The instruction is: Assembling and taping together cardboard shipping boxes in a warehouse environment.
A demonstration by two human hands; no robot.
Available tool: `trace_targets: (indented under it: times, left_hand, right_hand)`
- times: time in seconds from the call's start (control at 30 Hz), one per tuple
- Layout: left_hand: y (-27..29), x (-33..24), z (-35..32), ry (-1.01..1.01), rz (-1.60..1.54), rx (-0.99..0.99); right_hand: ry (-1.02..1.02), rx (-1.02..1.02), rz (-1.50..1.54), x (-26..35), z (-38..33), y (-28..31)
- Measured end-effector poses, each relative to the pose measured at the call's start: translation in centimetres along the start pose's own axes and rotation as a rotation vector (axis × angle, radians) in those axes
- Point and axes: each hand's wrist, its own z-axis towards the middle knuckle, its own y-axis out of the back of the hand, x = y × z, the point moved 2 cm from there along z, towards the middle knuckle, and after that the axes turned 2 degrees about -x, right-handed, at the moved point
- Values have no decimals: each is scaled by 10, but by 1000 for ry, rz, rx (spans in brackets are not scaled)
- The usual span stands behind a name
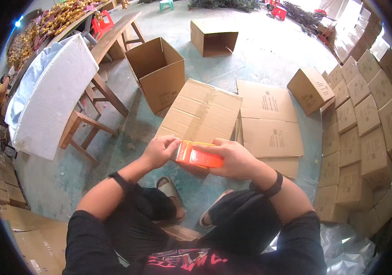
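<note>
My right hand (235, 158) is wrapped round an orange tape dispenser (200, 156), its index finger stretched along the top. At the dispenser's left end, my left hand (161, 150) has its fingers pinched together; whether they hold the loose tape end is too small to make out. Just beyond both hands stands a cardboard box (200, 110) with a closed face toward me and a strip of tape along its seam. The dispenser hides part of the box's near edge.
Flattened cartons (269, 119) lie right of the box. Two open boxes, one upright (159, 73) and one on its side (214, 39), stand farther off. Stacked cartons (349, 142) line the right. A white foam board (58, 96) and wooden benches (113, 39) are at left.
</note>
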Motion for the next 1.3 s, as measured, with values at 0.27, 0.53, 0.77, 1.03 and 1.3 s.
trace_targets:
  times: [0.27,0.53,0.77,1.03,1.3]
  left_hand:
    - [-3,-1,-11,404,-1006,148]
    - [9,11,7,257,-498,82]
    - [98,25,21,109,-29,-321]
    - [67,52,14,257,221,-167]
    - [36,49,13,370,638,-262]
  right_hand:
    - [-53,-52,-26,12,3,-9]
    - [-146,-76,89,20,-2,-18]
    - [-216,-16,30,12,-50,13]
    - [-478,222,3,-13,-90,38]
    - [-464,356,-207,-32,-73,15]
